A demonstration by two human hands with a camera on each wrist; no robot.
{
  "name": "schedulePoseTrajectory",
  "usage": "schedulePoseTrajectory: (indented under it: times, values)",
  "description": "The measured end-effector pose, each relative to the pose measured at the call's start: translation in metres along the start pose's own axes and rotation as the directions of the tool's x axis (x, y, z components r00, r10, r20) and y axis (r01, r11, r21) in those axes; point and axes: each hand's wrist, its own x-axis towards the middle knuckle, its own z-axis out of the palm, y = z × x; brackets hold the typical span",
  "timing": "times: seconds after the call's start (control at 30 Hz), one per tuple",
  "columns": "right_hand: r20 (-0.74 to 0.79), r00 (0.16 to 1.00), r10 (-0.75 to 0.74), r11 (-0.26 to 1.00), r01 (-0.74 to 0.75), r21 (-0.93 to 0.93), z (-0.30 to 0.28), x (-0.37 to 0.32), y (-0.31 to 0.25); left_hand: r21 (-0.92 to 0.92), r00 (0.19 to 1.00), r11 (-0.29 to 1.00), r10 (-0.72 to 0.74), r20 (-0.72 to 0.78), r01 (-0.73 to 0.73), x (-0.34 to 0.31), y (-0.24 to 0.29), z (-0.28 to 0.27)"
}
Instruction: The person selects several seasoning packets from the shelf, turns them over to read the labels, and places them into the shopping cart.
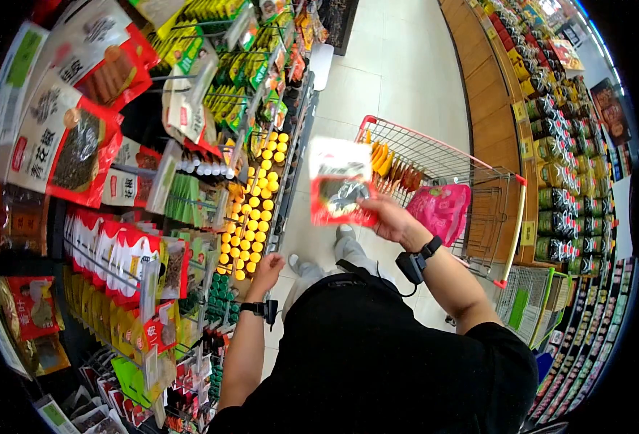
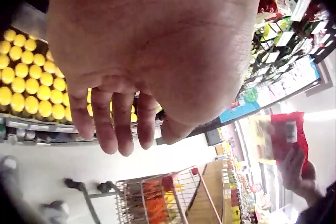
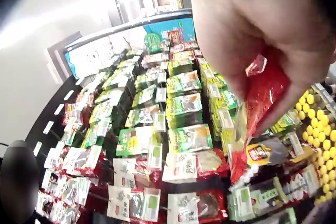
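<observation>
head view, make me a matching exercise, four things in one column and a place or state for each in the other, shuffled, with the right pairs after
Column one
1. right hand
2. left hand
3. pink package
4. yellow caps

Column two
A. inside the shopping cart
B. holds nothing
C. lined up in rows
D. grips a red and white packet

Right pairs: 1-D, 2-B, 3-A, 4-C

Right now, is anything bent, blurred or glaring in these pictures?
Head view: wide-angle bending curves the shelves, corners go black, and the held packet looks blurred; left wrist view: soft overall, with bright patches around the right hand; right wrist view: a glare streak at upper left.
</observation>
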Motion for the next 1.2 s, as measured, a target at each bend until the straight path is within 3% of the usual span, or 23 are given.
schedulePoseTrajectory:
  times: [0.07,0.13,0.2,0.27,0.3,0.33,0.4,0.43,0.57,0.67,0.7,0.77,0.87,0.93,1.1,1.2]
  values:
    - [0.088,0.995,0.052,0.998,-0.050,-0.025,-0.009,-0.001,0.001,-0.010,0.997,0.998,0.068,0.039,-0.068,0.017,0.024,0.009]
    - [0.043,0.999,-0.014,0.998,0.011,0.063,-0.025,0.010,-0.004,-0.204,0.989,0.978,0.080,0.124,-0.053,0.024,0.082,0.017]
    - [0.009,1.000,0.007,1.000,-0.007,-0.007,-0.013,-0.001,-0.007,-0.376,0.974,0.922,-0.006,0.228,0.093,0.031,0.119,0.024]
    - [0.186,0.971,0.149,0.975,-0.114,-0.189,-0.028,0.004,0.015,-0.573,0.959,0.804,0.012,0.284,0.160,0.029,0.155,0.037]
    - [0.204,0.957,0.208,0.958,-0.157,-0.241,-0.023,-0.003,0.009,-0.635,0.956,0.748,0.002,0.295,0.194,0.029,0.165,0.046]
    - [0.215,0.963,0.162,0.973,-0.119,-0.199,-0.026,0.000,0.010,-0.694,0.953,0.685,0.001,0.304,0.221,0.032,0.175,0.054]
    - [0.233,0.969,0.081,0.991,-0.053,-0.126,-0.033,0.007,0.012,-0.554,0.958,0.833,0.151,0.242,0.009,0.032,0.194,0.066]
    - [0.271,0.959,0.076,0.986,-0.031,-0.164,-0.035,0.006,0.011,-0.599,0.968,0.799,0.109,0.227,0.050,0.031,0.204,0.069]
    - [0.244,0.938,0.246,0.944,-0.175,-0.280,-0.046,0.004,0.004,-0.654,0.969,0.751,0.089,0.232,0.088,0.028,0.216,0.070]
    - [0.282,0.937,0.209,0.977,-0.211,-0.024,-0.038,0.003,-0.007,-0.643,0.948,0.759,0.124,0.294,0.101,0.022,0.228,0.071]
    - [0.216,0.949,0.230,0.972,-0.233,-0.010,-0.039,0.005,-0.006,-0.617,0.939,0.783,0.154,0.307,0.073,0.020,0.233,0.072]
    - [0.242,0.947,0.211,0.977,-0.201,-0.066,-0.036,0.007,-0.006,-0.546,0.920,0.837,0.179,0.348,0.044,0.020,0.233,0.074]
    - [0.284,0.946,0.158,0.987,-0.142,-0.079,-0.033,0.011,-0.005,-0.573,0.939,0.809,0.085,0.332,0.129,0.022,0.234,0.074]
    - [0.314,0.938,0.147,0.988,-0.122,-0.099,-0.032,0.011,-0.006,-0.629,0.969,0.769,0.049,0.241,0.118,0.021,0.239,0.074]
    - [0.276,0.940,0.199,0.979,-0.180,-0.091,-0.024,0.013,-0.003,-0.564,0.983,0.825,0.074,0.170,0.036,0.023,0.233,0.069]
    - [0.300,0.943,0.147,0.989,-0.133,-0.065,-0.022,0.016,0.003,-0.579,0.985,0.815,0.076,0.153,0.027,0.022,0.230,0.065]
